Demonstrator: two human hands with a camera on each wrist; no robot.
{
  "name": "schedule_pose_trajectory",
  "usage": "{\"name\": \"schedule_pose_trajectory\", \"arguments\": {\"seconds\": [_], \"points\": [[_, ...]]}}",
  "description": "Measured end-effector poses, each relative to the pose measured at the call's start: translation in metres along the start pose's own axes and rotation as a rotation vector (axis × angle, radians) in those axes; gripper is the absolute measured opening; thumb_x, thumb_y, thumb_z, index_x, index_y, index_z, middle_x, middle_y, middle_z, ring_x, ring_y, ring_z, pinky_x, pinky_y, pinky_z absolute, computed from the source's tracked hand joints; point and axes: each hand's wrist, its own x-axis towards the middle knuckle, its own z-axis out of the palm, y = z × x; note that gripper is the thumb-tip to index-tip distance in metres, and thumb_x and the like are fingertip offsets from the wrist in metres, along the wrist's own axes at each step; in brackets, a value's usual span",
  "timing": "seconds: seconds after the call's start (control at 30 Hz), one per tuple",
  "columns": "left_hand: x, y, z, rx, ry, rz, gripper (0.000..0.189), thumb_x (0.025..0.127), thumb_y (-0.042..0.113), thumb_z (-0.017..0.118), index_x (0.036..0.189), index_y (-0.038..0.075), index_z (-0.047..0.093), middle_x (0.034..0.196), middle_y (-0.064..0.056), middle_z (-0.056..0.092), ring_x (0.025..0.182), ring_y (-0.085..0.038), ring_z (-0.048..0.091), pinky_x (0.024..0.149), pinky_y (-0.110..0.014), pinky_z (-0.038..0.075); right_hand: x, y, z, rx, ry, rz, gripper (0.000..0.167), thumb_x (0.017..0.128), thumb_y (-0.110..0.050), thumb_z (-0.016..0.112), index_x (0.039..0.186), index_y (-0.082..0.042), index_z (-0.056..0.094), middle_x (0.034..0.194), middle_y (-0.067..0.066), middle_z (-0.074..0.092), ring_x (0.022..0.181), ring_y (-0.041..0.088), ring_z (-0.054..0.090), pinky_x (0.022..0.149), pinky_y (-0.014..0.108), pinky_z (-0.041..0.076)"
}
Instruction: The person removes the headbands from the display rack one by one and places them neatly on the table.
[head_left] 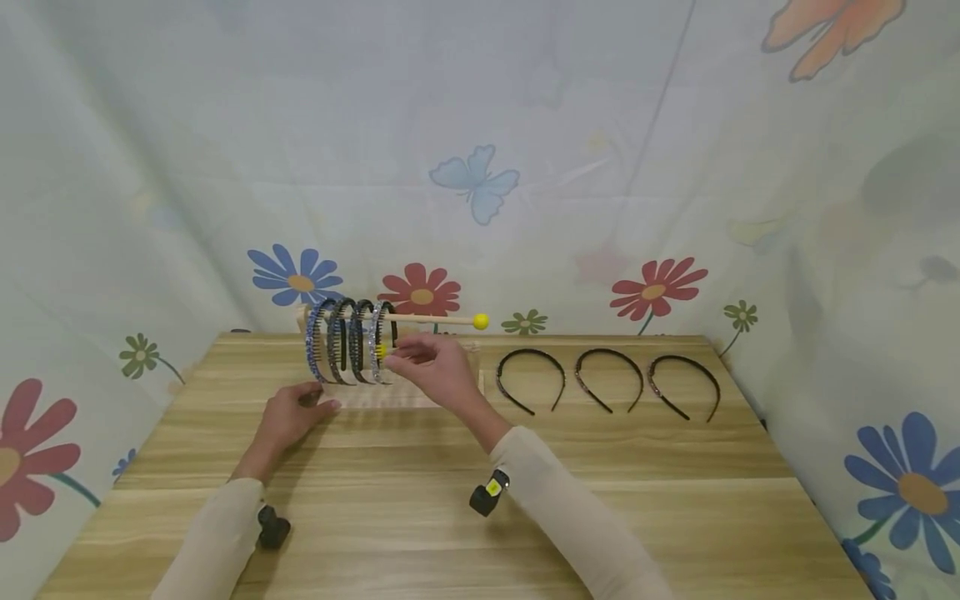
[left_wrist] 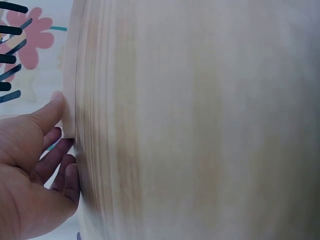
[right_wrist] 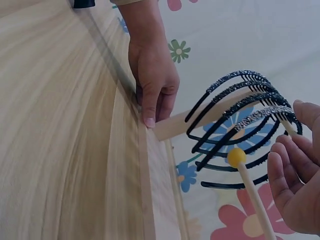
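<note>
My left hand grips the left end of a light wooden stand, thumb on its base and fingers curled behind the end. Several black toothed headbands with sparkling trim hang side by side on the stand. A blue-trimmed headband is leftmost and a silver-trimmed headband rightmost. My right hand is at that silver one, its thumb right at the band and its other fingers loosely bent, with a gap between in the right wrist view. A wooden rod with a yellow ball tip extends right, above this hand.
Three dark headbands stand in a row on the table right of the stand: a near headband, a middle headband and a far-right headband. A flowered cloth hangs behind the wood-grain table.
</note>
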Motion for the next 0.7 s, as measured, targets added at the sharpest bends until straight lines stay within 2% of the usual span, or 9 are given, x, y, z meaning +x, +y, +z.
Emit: {"name": "schedule_pose_trajectory", "arguments": {"seconds": [0.23,0.47,0.7], "points": [[0.000,0.001,0.000,-0.001,0.009,0.007,0.066,0.096,0.037,0.073,0.138,-0.011,0.056,0.139,-0.033,0.056,0.132,-0.053,0.049,0.109,-0.064,0.040,0.002,0.006,0.014,0.052,-0.017,0.037,0.036,0.090,-0.036,0.080,0.119,-0.016,0.075,0.102,-0.009,0.076,0.093,0.007,0.069,0.080,0.026,0.060],[0.000,0.002,0.000,-0.008,0.017,0.009,0.064,0.095,0.037,0.074,0.136,-0.009,0.058,0.138,-0.032,0.058,0.131,-0.052,0.051,0.109,-0.064,0.041,0.004,0.009,0.025,0.022,-0.029,0.065,0.033,0.089,-0.033,0.081,0.117,-0.016,0.075,0.101,-0.008,0.076,0.092,0.007,0.069,0.075,0.025,0.060],[-0.001,0.004,0.000,-0.008,0.019,0.009,0.065,0.095,0.036,0.074,0.136,-0.010,0.058,0.138,-0.032,0.057,0.131,-0.052,0.050,0.110,-0.064,0.040,0.005,0.008,0.029,-0.026,-0.026,0.051,0.029,0.091,-0.029,0.080,0.114,-0.013,0.076,0.098,-0.007,0.076,0.089,0.006,0.069,0.072,0.022,0.059]]}}
